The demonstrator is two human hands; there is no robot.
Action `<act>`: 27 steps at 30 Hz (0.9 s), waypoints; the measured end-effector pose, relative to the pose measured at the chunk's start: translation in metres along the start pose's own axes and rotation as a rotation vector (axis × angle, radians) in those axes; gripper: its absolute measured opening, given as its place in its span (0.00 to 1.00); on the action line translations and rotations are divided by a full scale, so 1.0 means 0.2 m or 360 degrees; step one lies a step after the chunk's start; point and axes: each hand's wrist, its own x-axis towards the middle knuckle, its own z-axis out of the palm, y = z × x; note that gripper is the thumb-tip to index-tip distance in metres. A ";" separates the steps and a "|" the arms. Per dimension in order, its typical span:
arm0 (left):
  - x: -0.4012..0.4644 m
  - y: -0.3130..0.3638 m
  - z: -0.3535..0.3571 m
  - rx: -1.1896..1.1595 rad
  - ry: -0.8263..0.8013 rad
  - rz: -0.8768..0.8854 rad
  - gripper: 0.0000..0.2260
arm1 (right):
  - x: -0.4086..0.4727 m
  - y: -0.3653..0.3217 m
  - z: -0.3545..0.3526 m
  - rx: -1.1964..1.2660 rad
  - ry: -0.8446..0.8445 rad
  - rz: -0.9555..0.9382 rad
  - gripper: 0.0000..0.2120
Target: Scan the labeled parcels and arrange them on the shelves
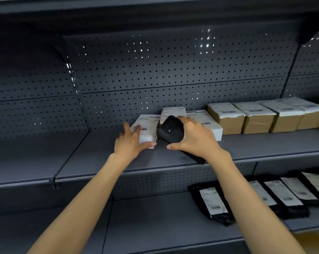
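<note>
We judge the job well along: brown boxes shelved at 3 o'clock. Our left hand grips a white parcel; right hand clasps the scanner.

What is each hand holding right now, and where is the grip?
The right hand grips the black scanner round its head. The left hand holds a white parcel at its near left corner, on the shelf.
</note>
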 end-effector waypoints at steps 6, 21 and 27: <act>-0.07 0.02 0.04 -0.0168 0.0059 0.0095 0.33 | -0.05 0.09 0.00 0.0024 -0.0016 0.0028 0.48; -0.74 -0.90 -0.23 0.0189 0.0553 -0.0200 0.24 | -0.04 -0.77 0.34 0.0237 -0.0346 -0.0635 0.51; -1.23 -1.49 -0.34 0.0426 0.0431 -0.0580 0.27 | -0.13 -1.46 0.56 0.0323 -0.0507 -0.0979 0.49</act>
